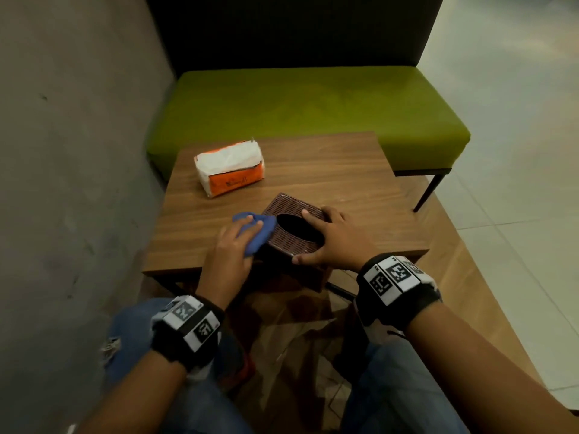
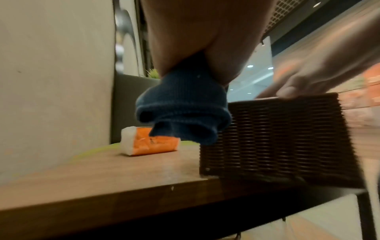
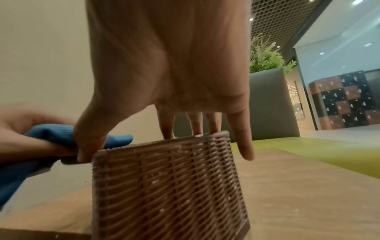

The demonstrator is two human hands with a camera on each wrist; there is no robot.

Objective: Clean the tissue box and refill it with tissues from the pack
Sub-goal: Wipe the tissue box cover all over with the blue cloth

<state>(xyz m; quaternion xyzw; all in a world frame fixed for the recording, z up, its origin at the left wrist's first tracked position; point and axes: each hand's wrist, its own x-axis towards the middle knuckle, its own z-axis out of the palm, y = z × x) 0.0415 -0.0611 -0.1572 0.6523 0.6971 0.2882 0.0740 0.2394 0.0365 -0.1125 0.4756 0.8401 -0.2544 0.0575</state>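
While the wiping step is in hand, we find the woven tissue box (image 1: pixel 294 228) at the lower centre of the head view, standing at the near edge of the wooden table (image 1: pixel 344 170) with its base partly overhanging. Our left hand (image 1: pixel 233 242) grips a bunched blue cloth (image 1: pixel 258 234), fingers curled over it, and presses it against the box's left top edge. Our right hand (image 1: pixel 336 238) spans the box top, thumb on the near corner and fingers on the far edge, steadying it.

We judge the task to be in its early part: cleaning is under way, the oval opening (image 1: pixel 299 228) looks dark with no tissue showing, and the orange tissue pack (image 1: pixel 230 172) lies well apart toward the upper left of the table. Refilling is not yet begun.

View differences:
- The right wrist view shows pale specks on the box's woven side wall (image 3: pixel 168 186), which the head view does not resolve; we judge the sides need wiping.
- The left wrist view shows the box base projecting past the table edge and the cloth's rolled folds (image 2: pixel 183 112).
- Only the head view shows the green bench (image 1: pixel 313 114) and the opening.
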